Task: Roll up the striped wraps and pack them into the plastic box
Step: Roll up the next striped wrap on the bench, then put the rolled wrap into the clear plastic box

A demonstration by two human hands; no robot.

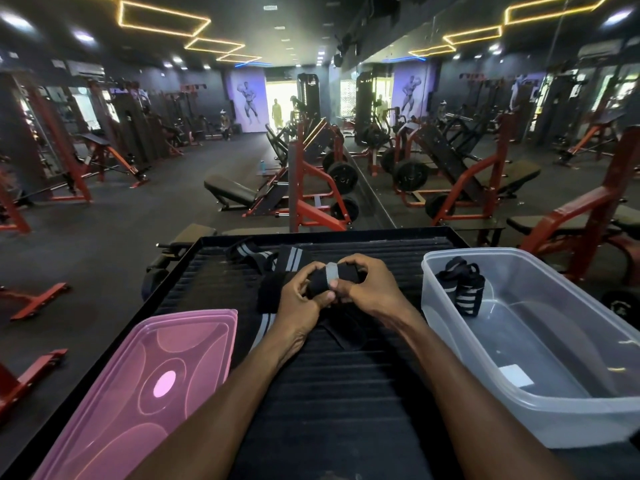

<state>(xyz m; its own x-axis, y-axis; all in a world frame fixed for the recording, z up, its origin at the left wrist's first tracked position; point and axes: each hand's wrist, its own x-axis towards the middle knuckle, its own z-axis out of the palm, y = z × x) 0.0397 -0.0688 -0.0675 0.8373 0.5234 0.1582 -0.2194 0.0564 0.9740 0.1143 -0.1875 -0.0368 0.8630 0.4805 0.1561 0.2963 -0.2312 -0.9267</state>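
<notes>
Two hands, the left hand (304, 299) and right hand (367, 285), pinch a half-rolled black grey-striped wrap (332, 277) between curled fingers above the ribbed black counter (332, 386). Beyond the hands lies another loose striped wrap (263, 254). Right of them, a clear plastic box (540, 403) holds one rolled wrap (462, 285); a pink translucent lid (138, 393) rests to the left.

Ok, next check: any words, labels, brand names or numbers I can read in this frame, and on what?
None readable.
White sticker on the plastic box floor: looks blank.
Weight plates: markings too blurred.
Wall poster: a figure only, no legible text.
Pink lid: embossed shapes, no words.
</notes>
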